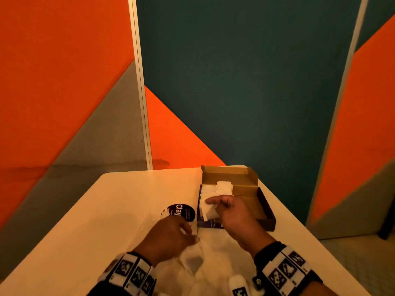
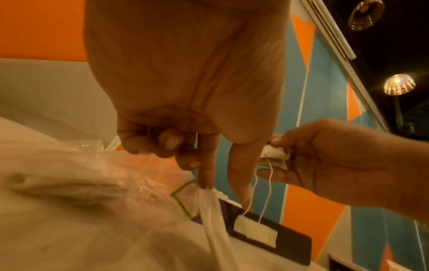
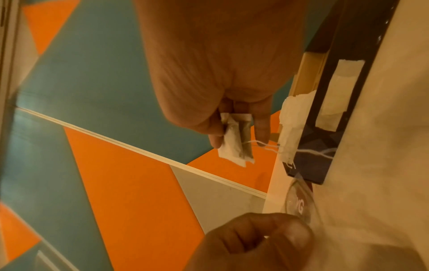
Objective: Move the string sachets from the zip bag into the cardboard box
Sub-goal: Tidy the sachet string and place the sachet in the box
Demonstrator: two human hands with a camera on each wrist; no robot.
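In the head view the right hand (image 1: 233,212) pinches string sachets (image 1: 208,207) over the cardboard box (image 1: 265,208), lower centre. The left wrist view shows the left hand (image 2: 185,91) gripping the zip bag (image 2: 92,183) edge at lower left. In the right wrist view, a sachet (image 3: 235,139) is clamped between fingers (image 3: 262,128) at centre.

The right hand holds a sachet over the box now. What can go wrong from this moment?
1. The string trails from the sachet in the right hand over the cardboard box edge; it may catch and pull the sachet out.
2. The left hand pinches only the zip bag edge, so the bag may slip or spill.
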